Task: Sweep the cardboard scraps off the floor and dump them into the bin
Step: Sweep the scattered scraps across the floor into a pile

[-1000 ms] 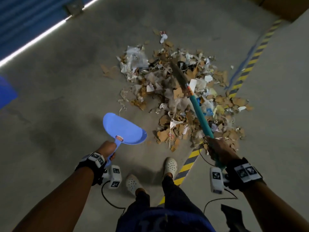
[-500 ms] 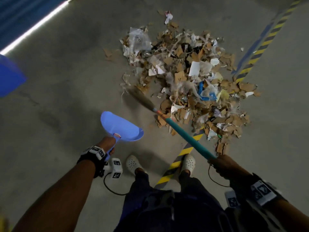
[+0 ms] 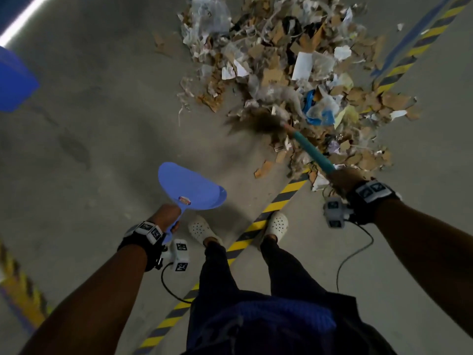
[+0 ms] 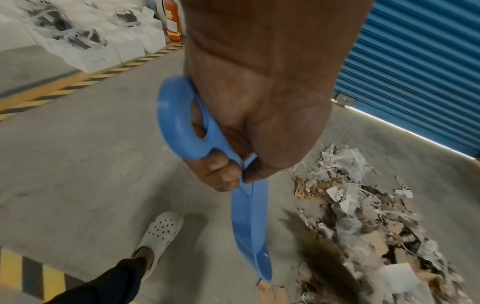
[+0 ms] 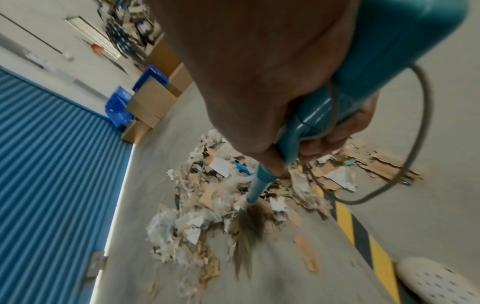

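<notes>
A big heap of cardboard scraps (image 3: 294, 73), paper and plastic lies on the concrete floor ahead of me. My right hand (image 3: 345, 179) grips the teal handle of a broom (image 3: 313, 152); its dark bristles (image 3: 258, 123) blur at the heap's near-left edge. In the right wrist view the broom (image 5: 259, 185) points down at the cardboard scraps (image 5: 207, 197). My left hand (image 3: 166, 215) grips the handle of a blue dustpan (image 3: 190, 187), held above the floor left of the heap. The left wrist view shows fingers (image 4: 221, 174) curled round the dustpan (image 4: 249, 216) handle.
A blue bin (image 3: 15, 80) sits at the far left edge. Yellow-black floor tape (image 3: 276, 203) runs diagonally between my white clogs (image 3: 202, 229). A blue shutter (image 5: 52, 154) stands beyond the heap, with cardboard boxes (image 5: 153, 98) and blue crates beside it. Cables hang from both wrists.
The broom head swung from the floor left of the heap back right into its near edge. The view closed in on the heap. The dustpan stayed held at my left.
</notes>
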Demonstrator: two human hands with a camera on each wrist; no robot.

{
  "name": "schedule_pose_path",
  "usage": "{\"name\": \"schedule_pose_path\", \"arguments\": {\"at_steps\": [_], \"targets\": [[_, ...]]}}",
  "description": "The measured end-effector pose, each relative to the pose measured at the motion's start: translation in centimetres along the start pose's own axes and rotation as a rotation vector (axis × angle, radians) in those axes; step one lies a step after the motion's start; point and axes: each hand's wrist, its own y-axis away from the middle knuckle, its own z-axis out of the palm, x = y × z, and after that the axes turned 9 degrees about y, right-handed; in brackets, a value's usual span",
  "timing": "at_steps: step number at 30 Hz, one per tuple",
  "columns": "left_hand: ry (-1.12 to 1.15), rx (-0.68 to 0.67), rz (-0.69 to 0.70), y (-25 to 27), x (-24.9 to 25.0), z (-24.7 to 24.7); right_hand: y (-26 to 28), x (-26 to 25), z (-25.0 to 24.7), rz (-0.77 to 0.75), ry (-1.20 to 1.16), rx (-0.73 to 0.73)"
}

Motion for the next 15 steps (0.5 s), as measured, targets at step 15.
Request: {"name": "schedule_pose_path", "arguments": {"at_steps": [15], "targets": [[0.044,-0.087,0.261,1.4,4.6,0.9,8.8,-1.2,-3.6,-0.078,-0.321,0.223]]}}
